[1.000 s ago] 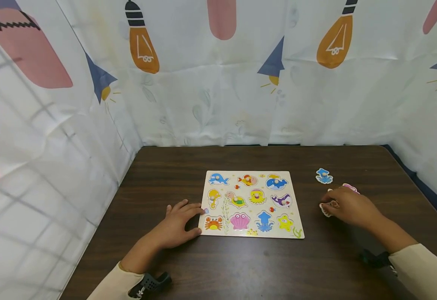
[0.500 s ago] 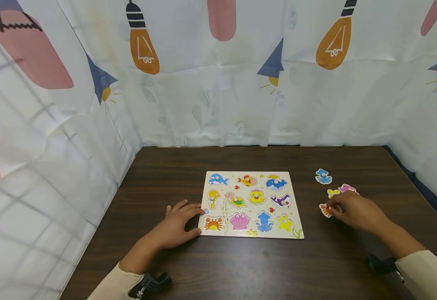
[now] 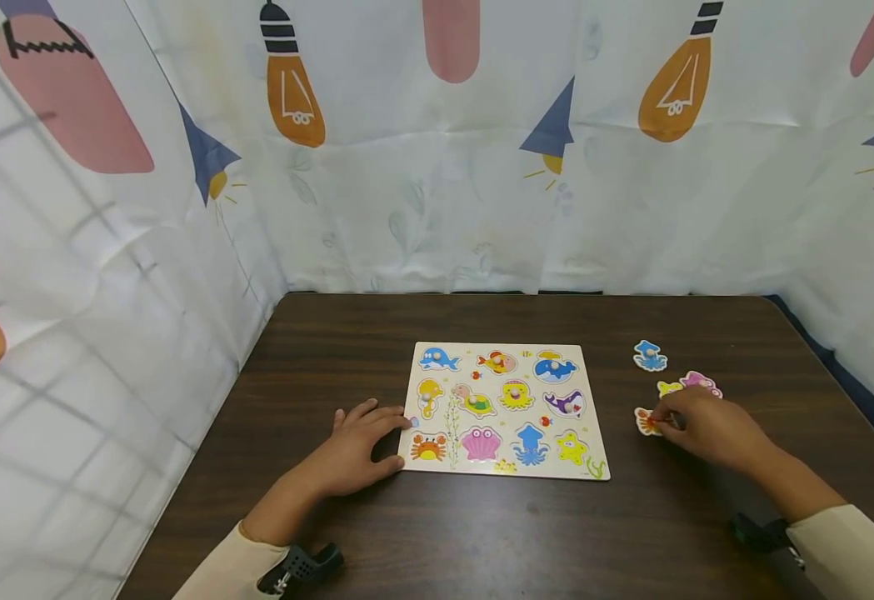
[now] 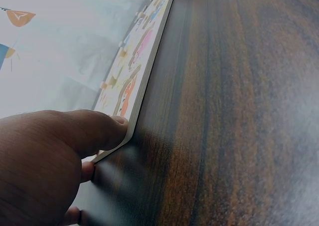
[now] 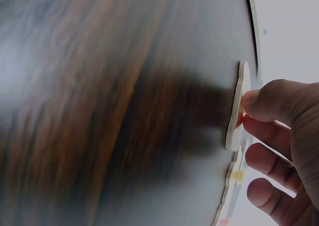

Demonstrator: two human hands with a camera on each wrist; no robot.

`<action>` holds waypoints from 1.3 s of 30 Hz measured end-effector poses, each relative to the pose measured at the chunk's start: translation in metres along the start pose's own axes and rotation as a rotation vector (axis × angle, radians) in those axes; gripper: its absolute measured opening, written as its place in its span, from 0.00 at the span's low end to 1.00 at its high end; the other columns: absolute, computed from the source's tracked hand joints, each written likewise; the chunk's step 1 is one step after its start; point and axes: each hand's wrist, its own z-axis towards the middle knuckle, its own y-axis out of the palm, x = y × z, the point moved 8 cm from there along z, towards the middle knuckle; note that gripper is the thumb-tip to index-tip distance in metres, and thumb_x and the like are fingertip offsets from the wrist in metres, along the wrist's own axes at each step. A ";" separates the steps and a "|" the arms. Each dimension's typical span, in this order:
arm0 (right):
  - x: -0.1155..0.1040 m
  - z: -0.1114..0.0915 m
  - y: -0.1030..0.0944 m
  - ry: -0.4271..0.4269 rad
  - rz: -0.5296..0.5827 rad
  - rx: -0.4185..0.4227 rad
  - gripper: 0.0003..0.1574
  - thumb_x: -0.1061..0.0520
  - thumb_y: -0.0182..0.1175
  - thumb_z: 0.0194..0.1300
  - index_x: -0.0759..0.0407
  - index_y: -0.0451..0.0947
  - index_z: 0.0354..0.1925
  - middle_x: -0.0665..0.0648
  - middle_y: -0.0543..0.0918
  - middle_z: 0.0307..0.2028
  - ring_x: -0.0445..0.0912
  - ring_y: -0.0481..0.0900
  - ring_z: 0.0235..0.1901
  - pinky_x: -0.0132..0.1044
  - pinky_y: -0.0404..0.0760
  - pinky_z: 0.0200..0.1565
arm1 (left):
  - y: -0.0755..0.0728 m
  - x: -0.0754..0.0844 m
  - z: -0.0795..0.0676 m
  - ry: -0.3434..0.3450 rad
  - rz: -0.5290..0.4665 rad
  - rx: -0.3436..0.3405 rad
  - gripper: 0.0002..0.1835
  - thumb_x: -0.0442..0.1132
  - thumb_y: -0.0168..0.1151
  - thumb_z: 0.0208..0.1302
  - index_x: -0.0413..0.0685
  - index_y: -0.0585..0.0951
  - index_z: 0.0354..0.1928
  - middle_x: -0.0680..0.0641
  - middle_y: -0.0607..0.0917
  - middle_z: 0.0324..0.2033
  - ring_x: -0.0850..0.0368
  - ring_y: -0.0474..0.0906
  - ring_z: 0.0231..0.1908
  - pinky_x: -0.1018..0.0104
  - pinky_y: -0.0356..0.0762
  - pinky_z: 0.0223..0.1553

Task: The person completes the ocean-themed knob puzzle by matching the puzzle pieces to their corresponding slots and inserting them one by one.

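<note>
A wooden sea-animal puzzle board (image 3: pixel 507 421) lies flat on the table. My left hand (image 3: pixel 357 450) rests at its left edge, fingers extended; in the left wrist view the thumb (image 4: pixel 107 131) lies at the board's corner. To the right of the board, my right hand (image 3: pixel 710 429) pinches an orange crab puzzle piece (image 3: pixel 644 422) between thumb and index finger. The right wrist view shows this piece (image 5: pixel 234 131) from its edge, close over the table, the other fingers loosely bent. Just beyond the hand lie a yellow piece (image 3: pixel 667 388) and a pink piece (image 3: pixel 701 382), both partly hidden.
A blue squid-like piece (image 3: pixel 650 357) sits farther back on the dark wooden table (image 3: pixel 481 542). Knobbed pieces fill several spots in the board's upper rows. A printed white curtain (image 3: pixel 437 208) hangs behind the table and along its sides.
My right hand has drawn back a little, uncovering the yellow and pink pieces. The crab piece has shifted slightly to the left under its fingers. The left hand stays at the board.
</note>
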 end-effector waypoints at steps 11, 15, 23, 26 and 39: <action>-0.026 0.013 -0.003 -0.046 0.010 0.025 0.09 0.57 0.77 0.57 0.43 0.86 0.31 0.35 0.77 0.28 0.39 0.72 0.31 0.38 0.75 0.32 | 0.000 0.001 0.000 0.003 0.000 -0.001 0.26 0.50 0.70 0.66 0.59 0.79 0.65 0.51 0.72 0.71 0.34 0.56 0.74 0.17 0.42 0.63; -0.036 0.018 -0.005 -0.046 0.007 0.021 0.08 0.55 0.77 0.57 0.44 0.88 0.32 0.36 0.78 0.29 0.41 0.73 0.33 0.37 0.75 0.30 | -0.001 0.001 0.000 0.003 0.001 -0.001 0.26 0.50 0.70 0.66 0.59 0.79 0.65 0.51 0.72 0.71 0.34 0.56 0.74 0.17 0.43 0.62; -0.058 0.029 -0.005 -0.094 0.028 -0.003 0.08 0.56 0.78 0.57 0.45 0.88 0.35 0.36 0.78 0.29 0.39 0.72 0.34 0.36 0.77 0.32 | 0.000 0.000 0.000 -0.003 0.006 -0.003 0.26 0.51 0.70 0.66 0.60 0.79 0.65 0.51 0.72 0.71 0.34 0.55 0.74 0.18 0.42 0.63; -0.065 0.032 -0.004 -0.107 0.043 -0.017 0.09 0.55 0.78 0.57 0.45 0.89 0.36 0.36 0.79 0.31 0.39 0.72 0.34 0.35 0.77 0.32 | 0.001 0.000 0.000 -0.005 0.008 -0.005 0.26 0.51 0.70 0.66 0.60 0.79 0.66 0.51 0.72 0.71 0.34 0.55 0.74 0.18 0.42 0.63; -0.094 0.042 0.000 -0.175 0.057 0.001 0.11 0.57 0.79 0.55 0.45 0.90 0.37 0.40 0.83 0.35 0.39 0.75 0.36 0.32 0.79 0.32 | -0.001 0.002 -0.001 -0.011 0.002 -0.006 0.26 0.50 0.70 0.66 0.59 0.79 0.65 0.51 0.72 0.71 0.34 0.56 0.74 0.18 0.42 0.63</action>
